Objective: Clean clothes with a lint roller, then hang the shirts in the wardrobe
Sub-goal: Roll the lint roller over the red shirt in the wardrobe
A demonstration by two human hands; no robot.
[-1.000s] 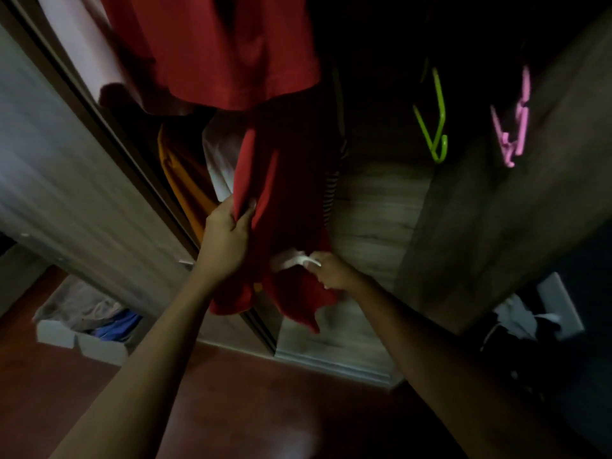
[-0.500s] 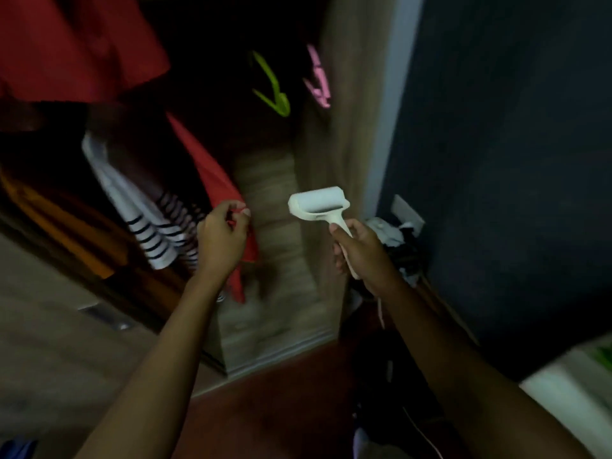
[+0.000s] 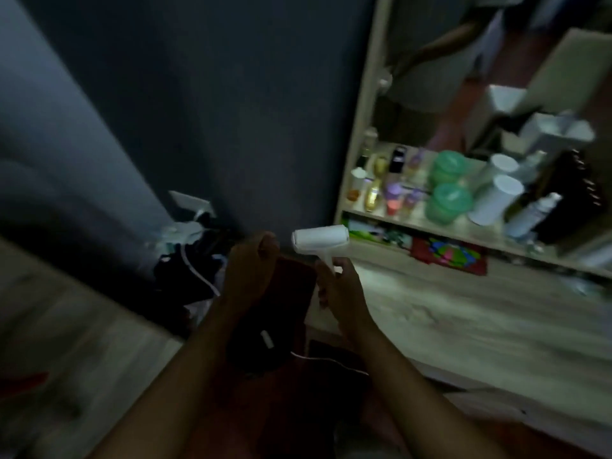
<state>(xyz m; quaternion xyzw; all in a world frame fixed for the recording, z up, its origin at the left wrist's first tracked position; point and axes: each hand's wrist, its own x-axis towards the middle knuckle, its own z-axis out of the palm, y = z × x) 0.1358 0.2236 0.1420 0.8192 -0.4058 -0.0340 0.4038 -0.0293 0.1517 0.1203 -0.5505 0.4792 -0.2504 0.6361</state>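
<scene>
My right hand [image 3: 341,289] grips the handle of the white lint roller [image 3: 320,239], whose head points up and to the left in front of me. Just left of it, my left hand [image 3: 251,270] is curled into a fist, and I see nothing clearly in it. A blurred strip of red cloth [image 3: 23,382] shows at the far left edge, over the pale wood wardrobe panel [image 3: 76,332]. The inside of the wardrobe and the hanging shirts are out of view.
A shelf unit with a mirror [image 3: 417,223] stands at the right, crowded with bottles, green jars [image 3: 448,202] and white canisters. A wall socket [image 3: 190,203] and a dark heap of clothes and cables [image 3: 188,273] sit at the foot of the dark wall. A white cable [image 3: 331,359] runs across the floor.
My view has swung right, away from the wardrobe to the wall and shelf. My left hand has let go of the red shirt and closed. The roller stays in my right hand.
</scene>
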